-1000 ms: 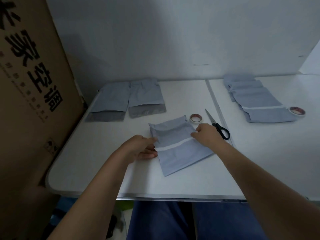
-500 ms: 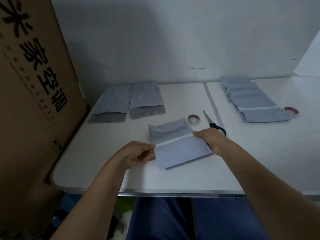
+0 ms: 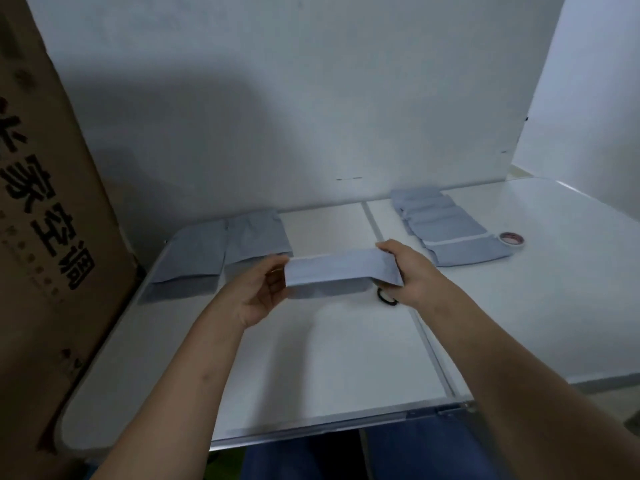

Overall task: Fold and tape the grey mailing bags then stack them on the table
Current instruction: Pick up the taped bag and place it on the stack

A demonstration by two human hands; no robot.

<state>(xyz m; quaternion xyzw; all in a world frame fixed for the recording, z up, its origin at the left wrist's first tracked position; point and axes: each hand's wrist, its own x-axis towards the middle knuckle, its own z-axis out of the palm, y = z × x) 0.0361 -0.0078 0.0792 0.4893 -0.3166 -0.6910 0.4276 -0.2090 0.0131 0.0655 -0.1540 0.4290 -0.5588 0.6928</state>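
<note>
Grey bag (image 3: 341, 271), flat on the bench (image 3: 346, 358) a moment ago, is now lifted, pinched by left hand (image 3: 258, 292) and right hand (image 3: 403, 271), likely bound for the right stack (image 3: 450, 230).

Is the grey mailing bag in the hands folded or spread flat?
Folded: the mailing bag shows as a short doubled band, held off the table by the left hand and right hand.

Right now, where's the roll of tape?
The tape roll lies on the table's far right, touching the near end of the row of taped bags.
</note>
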